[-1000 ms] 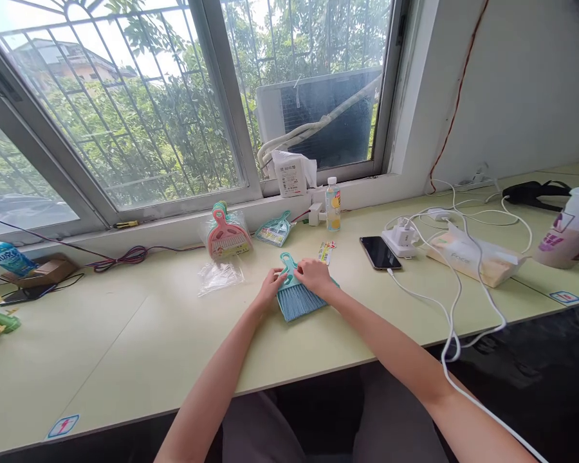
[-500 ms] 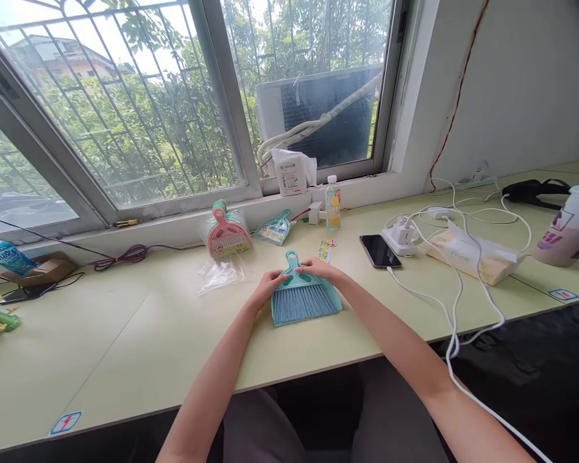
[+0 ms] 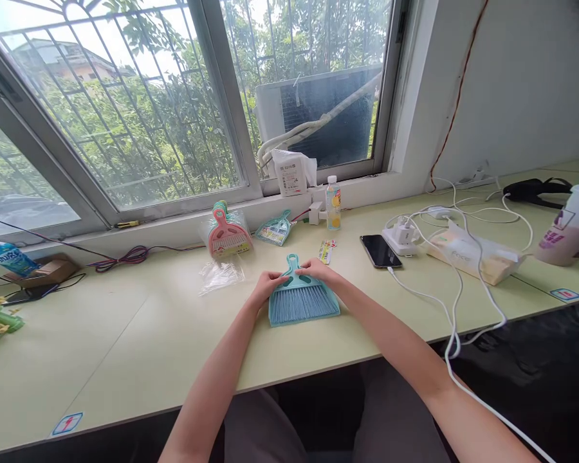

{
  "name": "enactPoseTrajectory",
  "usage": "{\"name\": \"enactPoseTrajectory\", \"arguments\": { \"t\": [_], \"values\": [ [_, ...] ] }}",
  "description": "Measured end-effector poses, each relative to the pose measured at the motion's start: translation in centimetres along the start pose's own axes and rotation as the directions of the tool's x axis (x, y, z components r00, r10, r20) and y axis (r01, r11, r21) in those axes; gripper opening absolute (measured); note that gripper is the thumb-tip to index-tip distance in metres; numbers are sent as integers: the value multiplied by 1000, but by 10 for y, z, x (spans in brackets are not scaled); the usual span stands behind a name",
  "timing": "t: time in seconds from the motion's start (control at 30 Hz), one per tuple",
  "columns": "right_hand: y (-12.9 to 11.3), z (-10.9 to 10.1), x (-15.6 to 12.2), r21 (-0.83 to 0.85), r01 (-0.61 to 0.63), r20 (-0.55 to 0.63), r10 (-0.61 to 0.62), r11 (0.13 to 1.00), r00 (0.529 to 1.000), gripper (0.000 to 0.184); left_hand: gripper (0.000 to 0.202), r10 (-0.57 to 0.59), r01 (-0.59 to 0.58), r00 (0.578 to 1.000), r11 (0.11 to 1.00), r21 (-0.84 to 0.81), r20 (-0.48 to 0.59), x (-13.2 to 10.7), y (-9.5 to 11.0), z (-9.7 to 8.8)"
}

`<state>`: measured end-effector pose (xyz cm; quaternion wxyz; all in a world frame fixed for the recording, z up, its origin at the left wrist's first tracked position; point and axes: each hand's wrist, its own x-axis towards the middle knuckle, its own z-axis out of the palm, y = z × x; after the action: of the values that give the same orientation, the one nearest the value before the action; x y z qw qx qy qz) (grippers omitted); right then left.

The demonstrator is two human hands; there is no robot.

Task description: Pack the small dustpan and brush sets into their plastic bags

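Observation:
A teal hand brush [image 3: 299,303] with grey-blue bristles lies over a matching dustpan [image 3: 336,307], whose rim shows around the bristles. Both rest on the pale table in front of me, handles pointing to the window. My left hand [image 3: 269,284] grips the set's left edge, thumb on top near the handle. From the other side my right hand [image 3: 317,270] holds the upper right edge, fingers closed on it. The undersides of the fingers are hidden. Just beyond lies a small printed card [image 3: 326,251].
Pink brush sets [image 3: 228,235] stand by the sill, beside a clear plastic bag [image 3: 220,275] and a wrapped teal set [image 3: 275,228]. A drink bottle [image 3: 333,204], phone [image 3: 381,251], power strip [image 3: 400,236], tissue pack [image 3: 477,256] and white cables [image 3: 456,315] lie rightward.
The brush and dustpan have shifted slightly left and turned a little straighter under my hands. Both hands keep their hold.

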<state>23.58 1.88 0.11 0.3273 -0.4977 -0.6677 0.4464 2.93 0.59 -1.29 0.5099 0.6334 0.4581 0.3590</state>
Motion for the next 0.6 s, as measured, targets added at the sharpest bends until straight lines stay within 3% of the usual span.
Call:
{"name": "enactPoseTrajectory", "arguments": {
  "t": [0.33,0.5,0.6],
  "values": [
    [4,5,5,47,29,-89,-25,998,996,49,44,22,-22,999,1000,-9,-24,-2,7,-2],
    [3,0,8,244,51,-172,-9,968,985,40,40,-197,208,977,965,-160,84,-4,9,-11],
    [11,-16,12,59,36,-368,-12,998,930,43,39,-244,256,966,943,-211,84,-1,4,-13]
  ]
}}
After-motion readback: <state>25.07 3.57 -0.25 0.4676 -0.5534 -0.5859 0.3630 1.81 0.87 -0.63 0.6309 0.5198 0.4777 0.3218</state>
